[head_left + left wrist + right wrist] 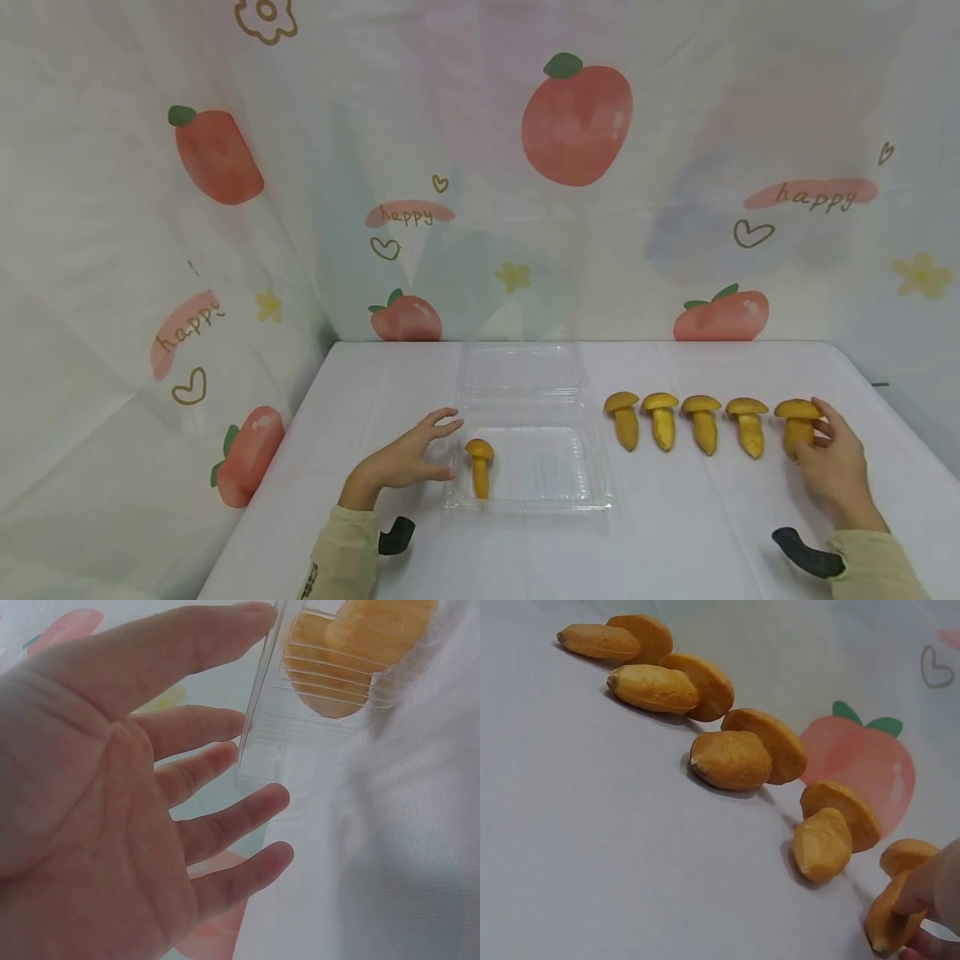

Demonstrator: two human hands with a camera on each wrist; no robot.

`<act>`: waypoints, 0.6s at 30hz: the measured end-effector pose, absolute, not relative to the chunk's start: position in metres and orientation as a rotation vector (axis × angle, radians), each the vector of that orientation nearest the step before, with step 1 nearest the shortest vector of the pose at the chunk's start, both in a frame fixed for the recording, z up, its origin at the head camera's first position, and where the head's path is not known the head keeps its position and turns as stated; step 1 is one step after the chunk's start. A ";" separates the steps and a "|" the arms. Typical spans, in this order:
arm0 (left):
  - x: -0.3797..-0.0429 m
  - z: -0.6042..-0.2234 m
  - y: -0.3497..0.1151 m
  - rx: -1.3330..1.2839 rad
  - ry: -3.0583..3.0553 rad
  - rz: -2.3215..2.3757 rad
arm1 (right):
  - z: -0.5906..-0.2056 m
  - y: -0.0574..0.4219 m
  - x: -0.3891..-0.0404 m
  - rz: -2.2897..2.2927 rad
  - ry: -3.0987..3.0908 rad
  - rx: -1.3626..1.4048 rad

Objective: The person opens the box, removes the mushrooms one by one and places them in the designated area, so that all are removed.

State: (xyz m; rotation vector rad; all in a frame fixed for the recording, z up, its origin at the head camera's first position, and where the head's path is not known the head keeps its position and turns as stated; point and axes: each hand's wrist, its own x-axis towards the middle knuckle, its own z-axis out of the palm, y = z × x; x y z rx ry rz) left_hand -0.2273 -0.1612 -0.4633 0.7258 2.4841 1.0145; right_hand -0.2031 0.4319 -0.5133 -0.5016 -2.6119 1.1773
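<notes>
At the right end of a row, my right hand (838, 471) grips a yellow-brown mushroom (797, 417) between thumb and fingers. The right wrist view shows the thumb against that mushroom's stem, with the stem's tip at the table. My left hand (401, 460) is beside the left wall of a clear plastic clamshell box (543, 467), fingers spread and apart from one another. Inside the box, at its left side, lies one mushroom (480, 471), cap away from me. The left wrist view shows the same mushroom (322, 675) through the ribbed wall, near the thumb tip.
Several more mushrooms (703, 425) lie in a row between the box and my right hand, caps toward the back. The box's lid (521, 371) is folded back toward the rear table edge. A white cloth (660, 533) covers the table, with a printed curtain (480, 125) behind.
</notes>
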 end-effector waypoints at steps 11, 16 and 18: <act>-0.229 -0.465 -0.161 0.725 2.469 1.035 | -0.513 0.432 -0.201 1.188 -2.654 -0.509; -0.229 -0.466 -0.161 0.730 2.469 1.037 | -0.514 0.431 -0.202 1.170 -2.657 -0.531; -0.228 -0.465 -0.161 0.729 2.471 1.033 | -0.515 0.431 -0.203 1.179 -2.659 -0.541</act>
